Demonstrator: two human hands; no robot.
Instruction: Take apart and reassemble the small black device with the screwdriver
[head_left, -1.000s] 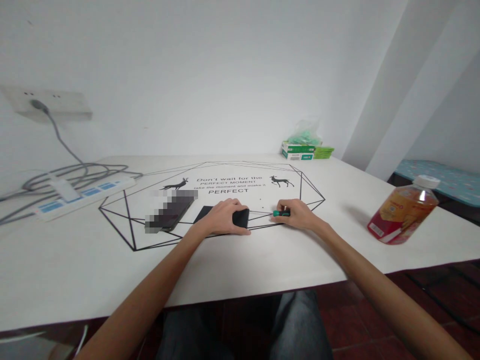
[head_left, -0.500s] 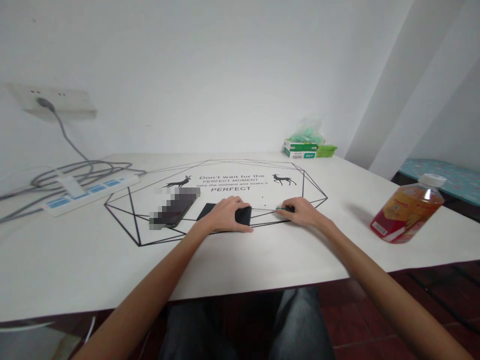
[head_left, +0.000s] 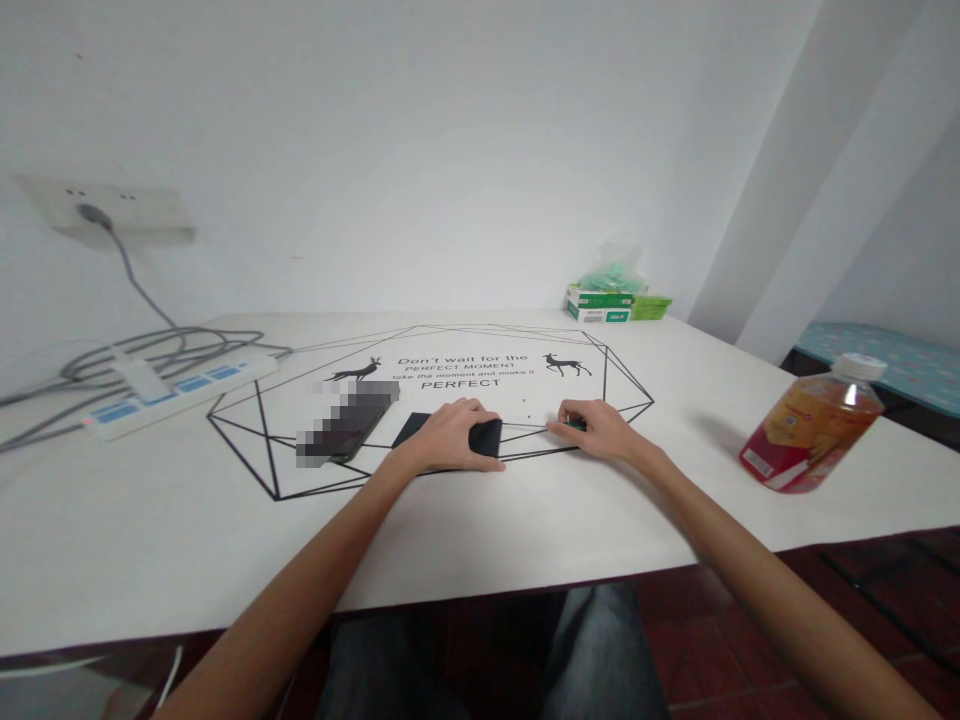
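Holding, seemingly: dark slab (head_left: 486,438) gripped across by left hand (head_left: 450,436) | small green-and-black object (head_left: 576,424) pinched by right hand (head_left: 604,432), right of slab | steady left grip likely needed

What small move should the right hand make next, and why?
The right hand should probably ease its grip slightly and turn the small green item into view: it's mostly hidden, while the left hand holds the black object.

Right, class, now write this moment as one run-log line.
left hand: gripping black flat object | right hand: pinching small green-and-black item | phone: lying left | bottle: upright, right
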